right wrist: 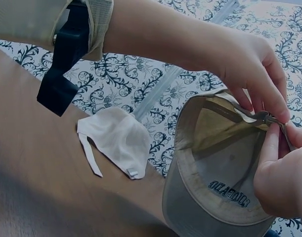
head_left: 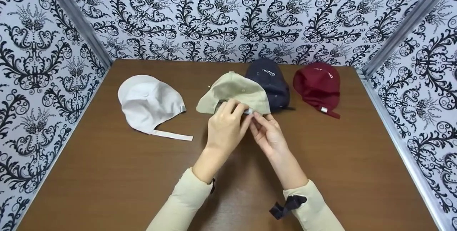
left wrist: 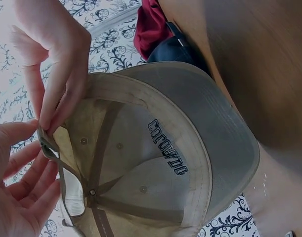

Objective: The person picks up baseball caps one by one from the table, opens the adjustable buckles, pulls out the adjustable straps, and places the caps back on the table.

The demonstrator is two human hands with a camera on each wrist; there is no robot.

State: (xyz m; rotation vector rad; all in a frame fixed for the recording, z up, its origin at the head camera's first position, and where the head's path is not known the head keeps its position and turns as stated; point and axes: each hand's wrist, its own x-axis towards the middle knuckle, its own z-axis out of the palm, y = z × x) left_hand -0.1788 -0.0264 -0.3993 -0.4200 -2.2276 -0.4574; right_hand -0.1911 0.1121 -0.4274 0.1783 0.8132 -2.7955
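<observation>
- Sleeves, pale beige, lie nearest.
- Left hand and right hand, fingertips nearly meeting, both pinch the strap at the metal buckle of the beige cap, mid-table.
- White cap lies left on the brown table, strap loose.
- Navy cap sits behind, partly hidden; red cap farther right.
- Patterned wall stands farthest.

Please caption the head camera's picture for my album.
Left hand and right hand hold a beige cap at its buckle, with a white cap, navy cap and red cap on the table.
</observation>
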